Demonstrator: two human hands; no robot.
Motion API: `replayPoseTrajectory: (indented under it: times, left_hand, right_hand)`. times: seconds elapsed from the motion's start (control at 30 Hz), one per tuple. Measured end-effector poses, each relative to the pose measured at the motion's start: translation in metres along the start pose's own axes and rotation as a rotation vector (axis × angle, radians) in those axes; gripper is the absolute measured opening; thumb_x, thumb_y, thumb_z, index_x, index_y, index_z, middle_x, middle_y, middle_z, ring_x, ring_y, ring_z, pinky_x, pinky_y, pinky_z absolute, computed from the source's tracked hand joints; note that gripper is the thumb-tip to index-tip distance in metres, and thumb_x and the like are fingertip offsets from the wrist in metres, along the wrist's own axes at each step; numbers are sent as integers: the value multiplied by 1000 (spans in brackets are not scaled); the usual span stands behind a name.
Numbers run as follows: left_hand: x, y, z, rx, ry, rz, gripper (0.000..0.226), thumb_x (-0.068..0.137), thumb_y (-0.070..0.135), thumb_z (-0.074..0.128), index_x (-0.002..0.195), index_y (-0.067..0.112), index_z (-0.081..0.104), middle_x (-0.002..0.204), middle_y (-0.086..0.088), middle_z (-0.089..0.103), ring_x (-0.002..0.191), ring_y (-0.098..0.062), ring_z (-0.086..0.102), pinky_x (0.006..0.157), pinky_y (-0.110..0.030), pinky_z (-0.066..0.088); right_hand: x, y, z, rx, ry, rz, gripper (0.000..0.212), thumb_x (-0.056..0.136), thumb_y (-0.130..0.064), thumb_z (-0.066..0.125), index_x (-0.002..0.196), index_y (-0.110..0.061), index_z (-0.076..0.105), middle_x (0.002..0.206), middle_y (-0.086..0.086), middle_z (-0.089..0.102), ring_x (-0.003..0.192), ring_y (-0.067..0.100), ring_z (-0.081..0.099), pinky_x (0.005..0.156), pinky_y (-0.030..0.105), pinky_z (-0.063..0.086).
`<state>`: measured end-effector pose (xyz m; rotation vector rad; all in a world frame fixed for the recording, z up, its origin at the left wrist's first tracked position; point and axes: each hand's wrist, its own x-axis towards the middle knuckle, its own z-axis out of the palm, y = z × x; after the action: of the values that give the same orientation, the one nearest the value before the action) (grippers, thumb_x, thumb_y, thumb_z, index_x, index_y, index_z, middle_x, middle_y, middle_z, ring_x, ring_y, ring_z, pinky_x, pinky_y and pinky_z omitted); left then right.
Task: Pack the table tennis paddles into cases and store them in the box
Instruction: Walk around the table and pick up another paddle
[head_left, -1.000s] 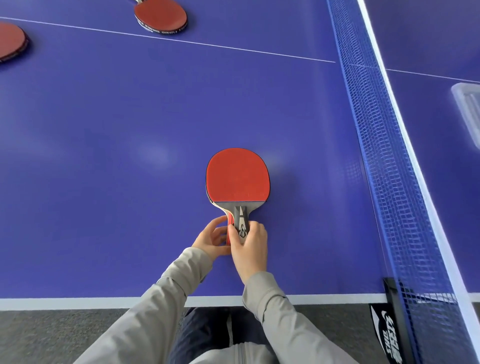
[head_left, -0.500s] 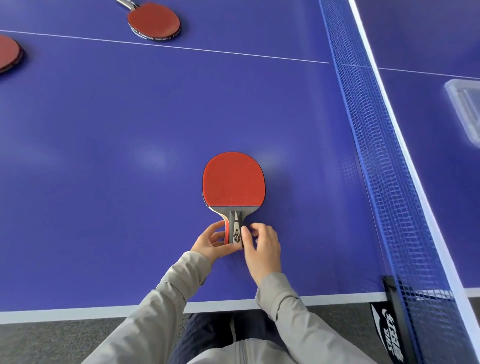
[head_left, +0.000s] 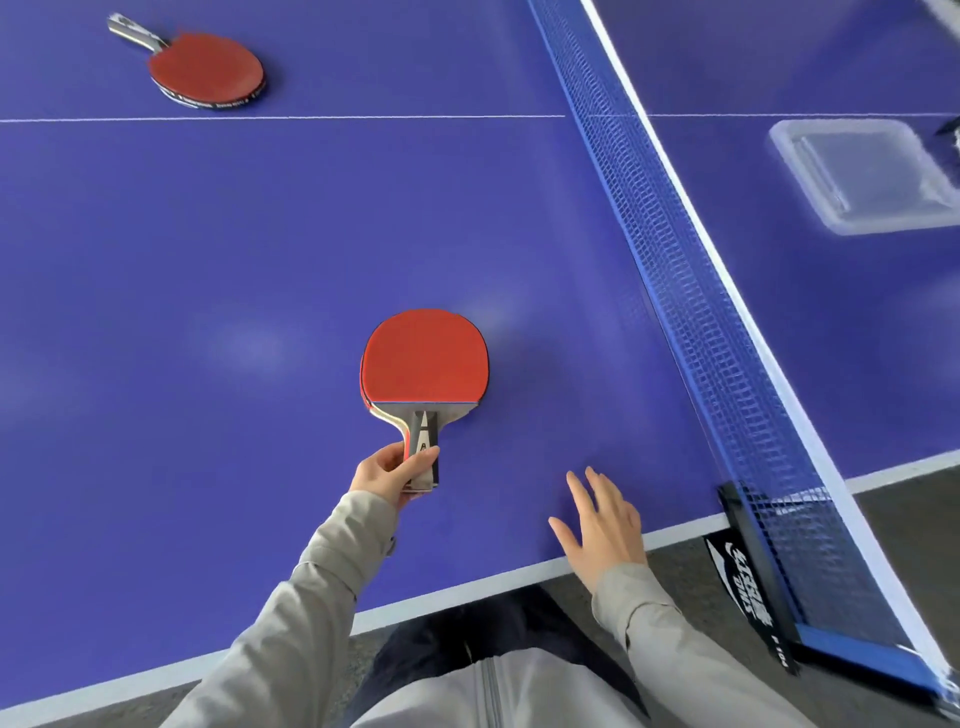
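In the head view, my left hand grips the handle of the stacked red-rubber paddles at lower centre, their long axis running straight up the frame from my fingers. My right hand, fingers spread and holding nothing, hovers nearer the blue net. The clear plastic box sits upper right beyond that net; another red paddle lies upper left.
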<state>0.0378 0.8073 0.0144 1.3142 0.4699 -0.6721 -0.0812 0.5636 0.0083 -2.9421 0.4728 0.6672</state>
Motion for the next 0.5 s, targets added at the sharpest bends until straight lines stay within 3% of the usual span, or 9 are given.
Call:
replayPoseTrajectory:
  times: [0.5]
  left_hand:
    - [-52,-33,29,49,-196,-57,9,81,1,64,90,1,64,59,2,64,54,-13,61,49,-20,49]
  right_hand:
    - [-108,51,45,118,-120,324,64,96,-52,29,150,-25,10,160,0,7,147,18,6,115,36,18]
